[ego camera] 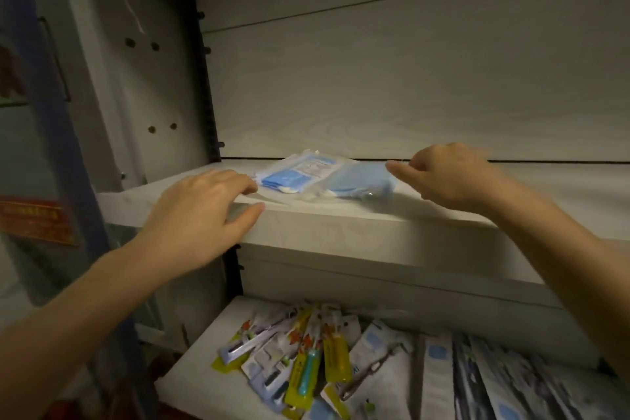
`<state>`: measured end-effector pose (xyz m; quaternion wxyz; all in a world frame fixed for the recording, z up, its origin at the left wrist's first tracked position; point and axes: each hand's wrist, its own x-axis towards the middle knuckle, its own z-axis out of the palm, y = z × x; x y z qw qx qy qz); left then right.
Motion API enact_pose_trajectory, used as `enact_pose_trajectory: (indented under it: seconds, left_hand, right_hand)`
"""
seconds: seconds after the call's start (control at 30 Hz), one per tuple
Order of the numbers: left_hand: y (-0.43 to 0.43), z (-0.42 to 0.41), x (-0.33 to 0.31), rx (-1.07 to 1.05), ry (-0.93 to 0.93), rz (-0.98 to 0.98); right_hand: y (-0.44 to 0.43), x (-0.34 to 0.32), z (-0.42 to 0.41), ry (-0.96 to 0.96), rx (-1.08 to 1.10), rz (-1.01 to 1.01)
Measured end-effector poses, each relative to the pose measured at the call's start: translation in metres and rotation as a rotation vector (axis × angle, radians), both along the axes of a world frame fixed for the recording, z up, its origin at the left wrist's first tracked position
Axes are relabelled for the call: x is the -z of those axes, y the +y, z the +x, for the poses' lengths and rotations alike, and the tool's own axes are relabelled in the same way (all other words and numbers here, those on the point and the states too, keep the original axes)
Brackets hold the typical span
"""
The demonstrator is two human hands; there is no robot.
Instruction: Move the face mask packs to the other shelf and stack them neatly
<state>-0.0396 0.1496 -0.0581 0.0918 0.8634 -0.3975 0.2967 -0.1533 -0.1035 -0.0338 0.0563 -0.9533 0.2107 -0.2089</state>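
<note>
Looks like it's barely started: the mask packs lie on the upper shelf, a clear-wrapped one with a label partly overlapping a plain blue one, and I can't tell if this is the shelf they start on or end up on. Left hand sits flat with fingers loosely spread, holding nothing, fingertips just beside the near pack; right hand is blurry, fingers curled right by the blue pack, so no idea if it's pinching it. Below both hands, the lower shelf holds a messy pile of toothbrush packets and pouches.
</note>
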Motion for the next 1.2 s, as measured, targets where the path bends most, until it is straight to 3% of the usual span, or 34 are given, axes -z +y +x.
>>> enact_pose_trajectory:
  seconds: [0.23, 0.3, 0.57, 0.67, 0.83, 0.97, 1.2]
  left_hand:
    - [0.022, 0.068, -0.012, 0.055, 0.023, -0.031]
    - [0.023, 0.076, -0.013, 0.057, 0.036, -0.053]
    - [0.004, 0.112, -0.025, -0.029, 0.117, -0.038]
    - [-0.022, 0.127, -0.035, -0.11, 0.282, 0.072]
    - [-0.065, 0.16, -0.035, -0.075, 0.794, 0.161]
    - [-0.088, 0.157, -0.034, 0.011, 1.039, -0.031]
    - [-0.088, 0.154, -0.036, 0.117, 1.211, -0.177]
  right_hand:
    - [0.029, -0.017, 0.071, 0.236, 0.268, 0.274]
    - [0.031, -0.014, 0.083, 0.283, 0.278, 0.249]
    - [0.031, -0.017, 0.082, 0.275, 0.179, 0.466]
    - [0.018, -0.013, 0.069, 0.127, 0.228, 0.549]
    - [0.001, -0.009, 0.047, -0.073, 0.21, 0.721]
    - [-0.004, -0.002, 0.032, -0.163, 0.232, 0.745]
    - [-0.001, 0.002, 0.013, -0.317, 0.203, 0.832]
